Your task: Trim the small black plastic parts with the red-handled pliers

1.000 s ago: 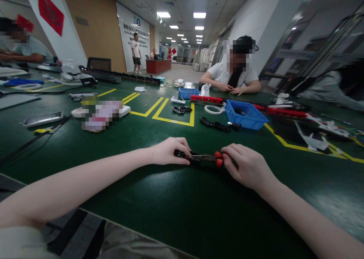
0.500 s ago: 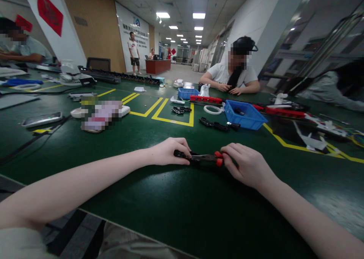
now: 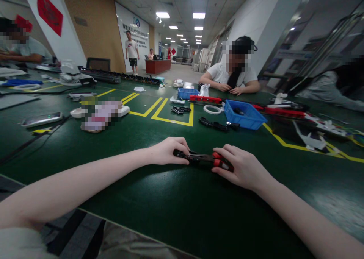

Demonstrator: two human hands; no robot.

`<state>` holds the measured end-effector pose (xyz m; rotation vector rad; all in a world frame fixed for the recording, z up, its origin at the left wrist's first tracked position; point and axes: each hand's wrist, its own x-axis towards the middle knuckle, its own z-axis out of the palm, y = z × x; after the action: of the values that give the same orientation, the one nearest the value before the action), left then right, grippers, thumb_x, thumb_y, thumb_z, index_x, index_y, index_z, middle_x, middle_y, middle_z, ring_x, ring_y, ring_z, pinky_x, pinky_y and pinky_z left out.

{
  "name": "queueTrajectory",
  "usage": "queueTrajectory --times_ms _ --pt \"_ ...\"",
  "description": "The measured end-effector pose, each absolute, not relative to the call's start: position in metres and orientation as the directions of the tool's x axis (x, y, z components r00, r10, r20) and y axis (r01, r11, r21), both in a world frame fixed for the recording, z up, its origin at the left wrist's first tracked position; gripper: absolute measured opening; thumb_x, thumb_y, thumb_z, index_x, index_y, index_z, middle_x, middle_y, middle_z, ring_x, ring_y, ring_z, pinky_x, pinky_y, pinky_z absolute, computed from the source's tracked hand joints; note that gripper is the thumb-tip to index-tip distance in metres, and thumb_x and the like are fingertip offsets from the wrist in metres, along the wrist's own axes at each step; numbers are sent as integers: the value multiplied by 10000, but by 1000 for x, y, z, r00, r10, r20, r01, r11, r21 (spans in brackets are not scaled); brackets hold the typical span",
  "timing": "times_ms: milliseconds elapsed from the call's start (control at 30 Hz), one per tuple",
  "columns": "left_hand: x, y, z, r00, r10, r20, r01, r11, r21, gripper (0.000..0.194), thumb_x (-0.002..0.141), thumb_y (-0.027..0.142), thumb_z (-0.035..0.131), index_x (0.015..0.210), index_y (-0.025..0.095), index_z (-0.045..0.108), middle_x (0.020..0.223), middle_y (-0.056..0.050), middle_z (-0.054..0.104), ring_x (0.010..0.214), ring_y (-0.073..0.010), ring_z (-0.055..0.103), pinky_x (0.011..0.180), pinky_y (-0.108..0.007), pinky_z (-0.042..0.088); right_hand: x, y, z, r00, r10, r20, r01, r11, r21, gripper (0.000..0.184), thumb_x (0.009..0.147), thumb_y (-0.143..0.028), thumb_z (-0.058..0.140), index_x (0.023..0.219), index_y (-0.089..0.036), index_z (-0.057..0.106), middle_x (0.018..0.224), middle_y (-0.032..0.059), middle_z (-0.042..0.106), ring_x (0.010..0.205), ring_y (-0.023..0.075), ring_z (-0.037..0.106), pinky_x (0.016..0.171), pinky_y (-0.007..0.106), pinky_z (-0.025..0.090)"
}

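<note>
Over the green table, my left hand (image 3: 170, 150) is closed on a small black plastic part (image 3: 179, 153), pinched between thumb and fingers. My right hand (image 3: 241, 164) is wrapped around the red handles of a pair of pliers (image 3: 217, 159). The dark jaws of the pliers point left and reach the black part beside my left fingertips. Whether the jaws grip the part or only touch it, I cannot tell. My left fingers hide some of the part.
Beyond my hands lie more black parts (image 3: 214, 124), a white ring (image 3: 212, 109) and a blue bin (image 3: 245, 116). A phone (image 3: 42, 119) rests at the left, near a cable. Across the table sits a person (image 3: 231, 75). Yellow tape (image 3: 173, 121) marks the green tabletop (image 3: 159, 206).
My right hand has shifted slightly left and its fingers have moved further along the pliers' red handles, showing more of them. My left hand has barely moved.
</note>
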<state>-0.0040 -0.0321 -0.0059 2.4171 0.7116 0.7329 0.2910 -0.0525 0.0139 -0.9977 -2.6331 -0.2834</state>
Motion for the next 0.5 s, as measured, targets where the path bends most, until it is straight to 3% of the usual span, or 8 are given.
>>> queueTrajectory --times_ms 67,233,500 --pt "-4 -33 -5 717 606 344 333 -732 595 168 841 268 757 969 159 753 1059 -69 658 953 -178 661 884 -324 528 291 -52 14 -711 612 346 671 738 73 473 886 -553 587 1133 -152 628 962 112 653 769 220 638 646 334 519" --pt "-4 -34 -4 724 598 344 327 -736 592 174 846 258 752 984 153 753 1059 -72 656 953 -176 658 884 -323 530 291 -50 17 -713 632 303 676 735 58 350 886 -501 596 999 -172 631 909 88 637 725 196 620 604 310 494" --pt "-5 -33 -4 741 587 326 314 -733 604 187 860 270 742 1022 178 756 1089 -68 646 984 -174 656 915 -322 529 301 -44 20 -761 567 316 631 760 154 357 878 -511 602 957 -164 637 860 83 646 708 195 610 598 305 468"
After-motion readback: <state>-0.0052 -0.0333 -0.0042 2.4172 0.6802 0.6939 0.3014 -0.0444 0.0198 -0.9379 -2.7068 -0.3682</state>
